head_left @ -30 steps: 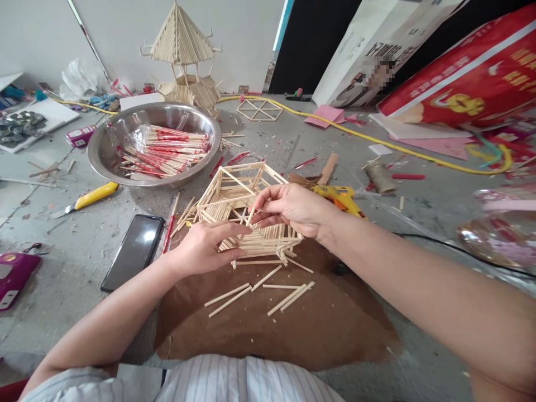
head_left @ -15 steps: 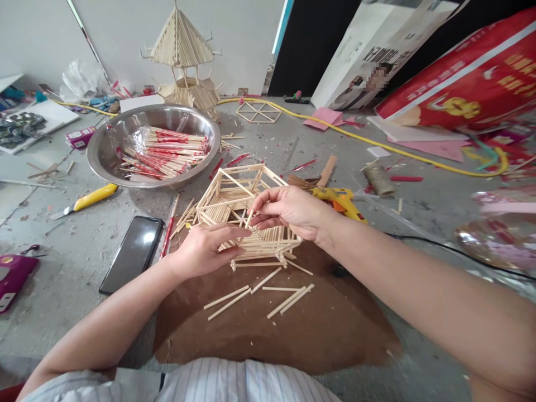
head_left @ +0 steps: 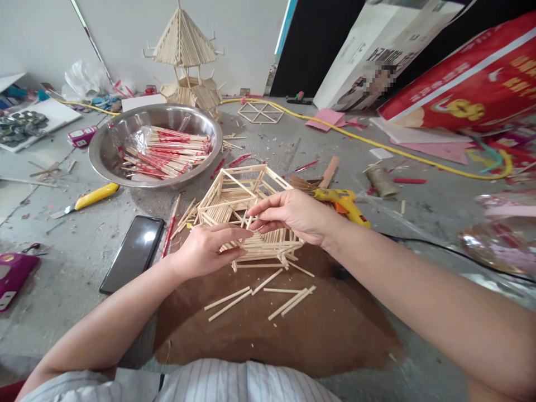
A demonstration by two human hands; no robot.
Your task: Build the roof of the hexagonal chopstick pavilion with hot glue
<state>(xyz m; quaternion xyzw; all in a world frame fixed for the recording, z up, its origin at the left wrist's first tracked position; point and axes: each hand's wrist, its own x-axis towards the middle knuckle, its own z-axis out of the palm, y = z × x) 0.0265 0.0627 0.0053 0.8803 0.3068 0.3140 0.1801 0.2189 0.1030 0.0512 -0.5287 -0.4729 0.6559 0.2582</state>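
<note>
Concrete floor [head_left: 67, 240]; left hand [head_left: 205, 250] grips stick frame [head_left: 234, 192], right hand [head_left: 298, 215] pinches short stick [head_left: 250, 222] above it.

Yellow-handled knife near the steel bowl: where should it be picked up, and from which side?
Take the knife by its yellow handle, from the right. It lies flat, bare blade pointing left, so that approach likely keeps fingers off the edge.
</note>
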